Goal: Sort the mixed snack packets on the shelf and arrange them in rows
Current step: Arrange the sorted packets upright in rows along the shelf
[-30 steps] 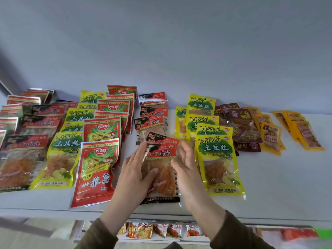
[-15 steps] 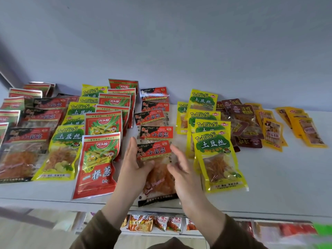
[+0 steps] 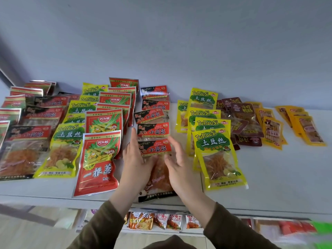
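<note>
A black-and-red gluten packet [image 3: 156, 159] lies flat at the front of the white shelf [image 3: 280, 175], heading a row of like packets [image 3: 153, 115] that runs back toward the wall. My left hand [image 3: 136, 162] rests along its left edge with straight fingers. My right hand [image 3: 181, 164] lies against its right edge, fingers loosely bent. Red scallion packets [image 3: 98, 159] form a row just left. Yellow TuDouSi packets [image 3: 215, 155] form a row just right.
More yellow packets [image 3: 64, 150] and black-and-red packets [image 3: 23, 150] sit in rows at the far left. Brown packets [image 3: 242, 121] and orange-yellow packets [image 3: 305, 124] lie loosely at the right. A lower shelf holds small packets [image 3: 161, 221]. The grey wall [image 3: 179, 51] stands behind.
The front black-and-red packet has been laid flat and squared up with its row. Both hands have gone from pinching it to lying at its sides.
</note>
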The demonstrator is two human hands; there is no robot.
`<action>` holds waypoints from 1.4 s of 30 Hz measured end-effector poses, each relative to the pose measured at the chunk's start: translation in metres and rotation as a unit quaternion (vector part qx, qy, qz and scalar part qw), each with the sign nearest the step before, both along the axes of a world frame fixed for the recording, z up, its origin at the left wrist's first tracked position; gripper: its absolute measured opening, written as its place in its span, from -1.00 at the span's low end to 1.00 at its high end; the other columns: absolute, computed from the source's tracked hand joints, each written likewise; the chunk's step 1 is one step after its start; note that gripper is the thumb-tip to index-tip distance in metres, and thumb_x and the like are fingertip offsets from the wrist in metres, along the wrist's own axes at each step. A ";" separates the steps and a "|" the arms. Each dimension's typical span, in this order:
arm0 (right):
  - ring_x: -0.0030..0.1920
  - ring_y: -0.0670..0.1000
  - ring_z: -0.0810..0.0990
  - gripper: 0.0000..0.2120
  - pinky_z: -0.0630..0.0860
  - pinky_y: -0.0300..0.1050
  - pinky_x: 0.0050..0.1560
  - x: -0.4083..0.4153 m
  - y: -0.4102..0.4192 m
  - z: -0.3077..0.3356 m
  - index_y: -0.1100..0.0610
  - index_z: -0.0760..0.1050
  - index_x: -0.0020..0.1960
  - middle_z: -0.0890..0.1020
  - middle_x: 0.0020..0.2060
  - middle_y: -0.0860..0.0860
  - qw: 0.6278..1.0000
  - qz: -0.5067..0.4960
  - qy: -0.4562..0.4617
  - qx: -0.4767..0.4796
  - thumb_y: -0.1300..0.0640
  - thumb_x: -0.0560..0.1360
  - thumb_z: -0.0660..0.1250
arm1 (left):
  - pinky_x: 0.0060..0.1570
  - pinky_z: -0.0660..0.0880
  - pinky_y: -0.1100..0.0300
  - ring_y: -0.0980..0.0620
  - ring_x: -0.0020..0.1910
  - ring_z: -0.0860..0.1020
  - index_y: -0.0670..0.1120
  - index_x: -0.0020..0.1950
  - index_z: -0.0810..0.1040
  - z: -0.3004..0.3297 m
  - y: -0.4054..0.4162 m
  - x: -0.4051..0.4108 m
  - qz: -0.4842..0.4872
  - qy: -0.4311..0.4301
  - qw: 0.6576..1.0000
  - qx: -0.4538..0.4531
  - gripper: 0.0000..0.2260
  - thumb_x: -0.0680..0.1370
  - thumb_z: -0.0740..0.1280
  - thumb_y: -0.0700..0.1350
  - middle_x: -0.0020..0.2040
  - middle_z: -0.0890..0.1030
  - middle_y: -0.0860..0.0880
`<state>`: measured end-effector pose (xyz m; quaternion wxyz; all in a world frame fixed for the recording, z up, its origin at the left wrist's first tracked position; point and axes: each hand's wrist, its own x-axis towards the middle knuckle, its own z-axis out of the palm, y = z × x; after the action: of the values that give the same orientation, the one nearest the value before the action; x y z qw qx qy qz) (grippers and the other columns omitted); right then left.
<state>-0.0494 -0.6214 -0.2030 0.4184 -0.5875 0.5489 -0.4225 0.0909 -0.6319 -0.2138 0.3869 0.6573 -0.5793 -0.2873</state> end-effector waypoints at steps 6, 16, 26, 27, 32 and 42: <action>0.52 -0.21 0.22 -0.52 0.17 -0.28 0.50 0.004 -0.027 0.001 -0.03 0.21 0.59 0.30 0.53 -0.12 0.999 0.002 0.007 -0.034 0.13 0.70 0.19 | 0.54 0.23 -0.19 -0.09 0.59 0.20 0.06 0.68 -0.16 0.007 -0.020 -0.002 0.013 0.044 0.999 -0.016 -0.09 0.59 0.45 -0.14 0.62 0.21 -0.03; 0.54 -0.04 0.28 -0.52 0.25 0.00 0.54 0.009 -0.061 0.011 -0.02 0.25 0.59 0.32 0.55 -0.03 0.997 -0.011 -0.013 0.072 0.15 0.69 0.19 | 0.52 0.25 -0.16 -0.15 0.57 0.24 0.00 0.68 -0.22 0.006 -0.041 -0.003 0.008 0.004 1.000 0.023 -0.12 0.62 0.39 -0.07 0.60 0.26 -0.12; 0.46 -0.03 0.37 -0.46 0.37 0.07 0.47 0.020 -0.058 0.002 -0.11 0.19 0.59 0.39 0.48 -0.08 0.995 -0.057 -0.044 0.065 0.07 0.65 0.27 | 0.48 0.33 -0.21 -0.13 0.53 0.32 0.05 0.69 -0.13 0.013 -0.054 0.007 -0.012 0.000 0.999 0.037 -0.15 0.61 0.41 0.00 0.58 0.32 -0.07; 0.48 -0.04 0.35 -0.44 0.34 0.07 0.49 0.019 -0.061 0.004 -0.10 0.19 0.59 0.38 0.49 -0.10 0.995 -0.058 -0.054 0.066 0.07 0.65 0.28 | 0.48 0.33 -0.21 -0.14 0.53 0.32 0.06 0.69 -0.13 0.013 -0.055 0.008 -0.014 -0.005 0.999 0.045 -0.14 0.60 0.41 0.01 0.57 0.32 -0.07; 0.17 -0.20 0.54 -0.43 0.52 -0.15 0.18 0.018 -0.083 0.018 -0.10 0.19 0.58 0.48 0.40 -0.12 0.990 -0.069 -0.084 0.085 0.08 0.63 0.29 | 0.45 0.39 -0.14 -0.08 0.48 0.40 0.09 0.68 -0.16 0.021 -0.070 0.009 -0.034 0.033 0.996 0.070 -0.05 0.55 0.47 -0.02 0.57 0.34 -0.03; 0.29 -0.07 0.57 -0.54 0.47 0.12 0.38 0.018 -0.088 0.017 -0.14 0.31 0.52 0.59 0.29 -0.14 0.982 -0.039 -0.157 0.102 0.10 0.66 0.28 | 0.50 0.32 -0.18 -0.06 0.54 0.31 0.12 0.68 -0.12 0.019 -0.073 0.020 -0.035 0.048 0.996 0.072 -0.05 0.50 0.47 -0.02 0.60 0.27 -0.01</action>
<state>-0.0314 -0.7098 -0.1859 0.5404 -0.4466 0.5388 -0.4671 0.1106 -0.7047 -0.1951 0.3558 0.6483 -0.5604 -0.3730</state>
